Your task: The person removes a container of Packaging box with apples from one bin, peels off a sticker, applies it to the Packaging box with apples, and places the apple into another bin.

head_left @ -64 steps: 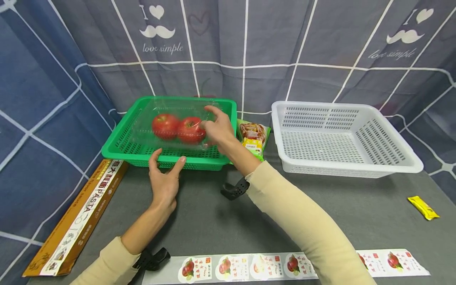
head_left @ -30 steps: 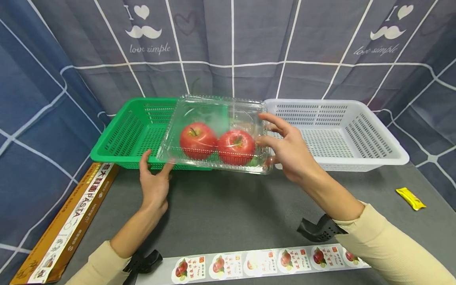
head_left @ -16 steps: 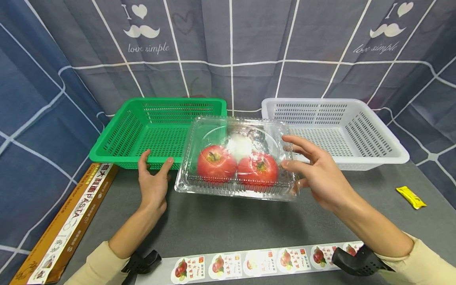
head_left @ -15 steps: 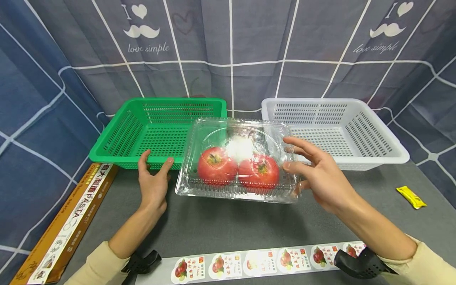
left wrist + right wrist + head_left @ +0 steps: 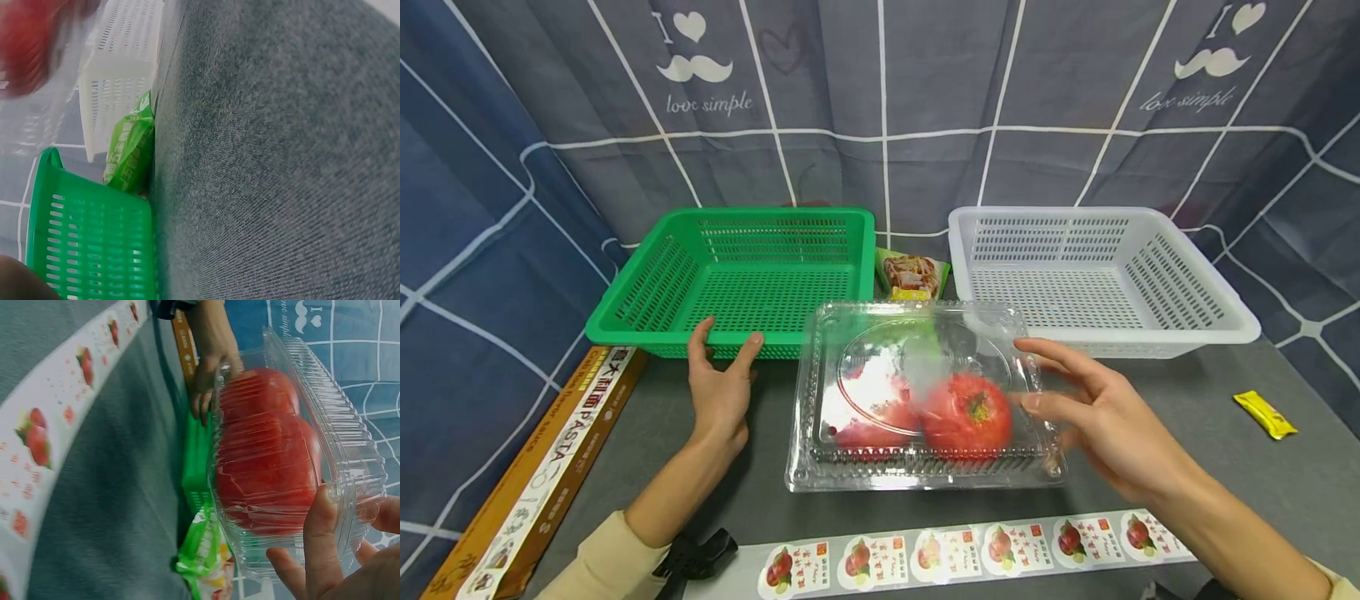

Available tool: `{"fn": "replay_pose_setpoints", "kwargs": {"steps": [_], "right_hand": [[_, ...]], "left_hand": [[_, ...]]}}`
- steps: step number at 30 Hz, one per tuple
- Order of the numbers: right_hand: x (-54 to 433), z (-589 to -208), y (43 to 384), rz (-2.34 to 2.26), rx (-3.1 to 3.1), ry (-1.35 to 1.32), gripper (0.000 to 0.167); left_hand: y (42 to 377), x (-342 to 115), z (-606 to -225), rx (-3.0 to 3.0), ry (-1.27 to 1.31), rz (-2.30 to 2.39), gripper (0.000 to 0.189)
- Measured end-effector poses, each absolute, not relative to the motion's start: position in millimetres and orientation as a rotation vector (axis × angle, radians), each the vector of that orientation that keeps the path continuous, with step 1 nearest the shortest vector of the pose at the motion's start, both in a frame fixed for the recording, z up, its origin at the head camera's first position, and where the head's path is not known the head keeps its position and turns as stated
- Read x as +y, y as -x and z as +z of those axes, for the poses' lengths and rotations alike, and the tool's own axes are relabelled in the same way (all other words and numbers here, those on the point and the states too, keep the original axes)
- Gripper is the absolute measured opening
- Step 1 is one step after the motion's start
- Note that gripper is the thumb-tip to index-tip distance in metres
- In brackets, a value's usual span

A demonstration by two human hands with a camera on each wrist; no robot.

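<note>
A clear plastic clamshell box [image 5: 925,479] with two red apples [image 5: 967,417] inside is in front of the two baskets in the head view. My right hand [image 5: 1097,417] grips its right end, and in the right wrist view the thumb [image 5: 322,540] lies across the rim. Glare covers much of the left apple. At the front rim of the green basket [image 5: 760,337] is my left hand [image 5: 718,392], its thumb and forefinger spread apart. Of that hand the left wrist view shows only a blurred edge at lower left.
A white basket [image 5: 1105,337] stands at the back right. Between the baskets lies a green food packet [image 5: 912,275]. A brown pasta box [image 5: 550,467] lies at left, a yellow sachet [image 5: 1265,414] at right. A strip of apple stickers [image 5: 981,550] runs along the front.
My right hand has lifted the clamshell box out of the green basket and brought it right and toward me. The food packet shows again behind it. My left hand has stayed by the basket rim.
</note>
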State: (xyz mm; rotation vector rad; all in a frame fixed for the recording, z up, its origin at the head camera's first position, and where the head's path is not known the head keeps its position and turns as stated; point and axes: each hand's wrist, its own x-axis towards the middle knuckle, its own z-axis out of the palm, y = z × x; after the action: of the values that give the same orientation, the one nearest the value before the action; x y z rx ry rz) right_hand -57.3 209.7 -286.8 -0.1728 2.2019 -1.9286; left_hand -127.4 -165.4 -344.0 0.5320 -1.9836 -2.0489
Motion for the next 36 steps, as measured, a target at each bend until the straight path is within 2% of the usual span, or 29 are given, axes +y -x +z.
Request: {"fn": "replay_pose_setpoints", "kwargs": {"steps": [17,36], "right_hand": [[218.8,-320.4,40.1,-1.927,2.128,0.092,0.057],[208.1,-341.4,57.8,-1.895,2.195,0.054,0.062]], "left_hand": [[126.8,-167.2,-342.3,-2.018,-0.531,-2.061,0.075],[126.6,-168.7,-343.9,-2.019,-0.508,-2.048,0.074]]}}
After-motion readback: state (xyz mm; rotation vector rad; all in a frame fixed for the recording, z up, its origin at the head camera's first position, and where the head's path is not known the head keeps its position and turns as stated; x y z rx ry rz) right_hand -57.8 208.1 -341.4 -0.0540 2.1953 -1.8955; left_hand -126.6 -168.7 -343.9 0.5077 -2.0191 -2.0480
